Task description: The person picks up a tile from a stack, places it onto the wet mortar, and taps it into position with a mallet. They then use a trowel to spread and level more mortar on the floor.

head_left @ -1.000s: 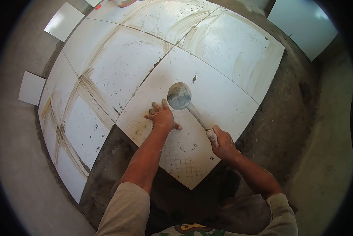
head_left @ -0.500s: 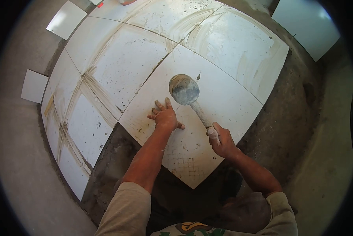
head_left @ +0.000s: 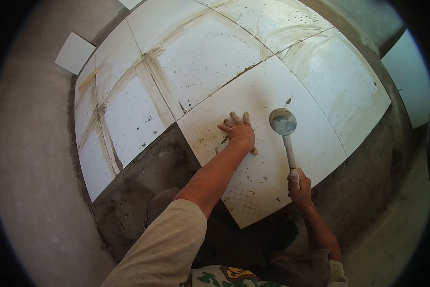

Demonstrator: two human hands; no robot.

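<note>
My left hand [head_left: 240, 135] lies spread on a large white floor tile [head_left: 311, 129], fingers apart and pointing away from me. My right hand [head_left: 299, 187] is wrapped round the handle of a mallet [head_left: 283, 122] with a grey, worn, round head. The mallet's head is over the right part of that tile, to the right of my left hand. Dirt specks and a smudged grid pattern mark the tile's near corner.
Other laid white tiles [head_left: 208, 57] with cement smears adjoin the far and left sides. Bare dark mortar [head_left: 148, 167] shows at the near left. Separate tiles lean or lie at the edges, one at left [head_left: 74, 52] and one at right [head_left: 409, 79].
The view has turned, so the tiles appear shifted to the right and down. The mallet has moved rightward over the tile, away from my left hand, which stays flat on it.
</note>
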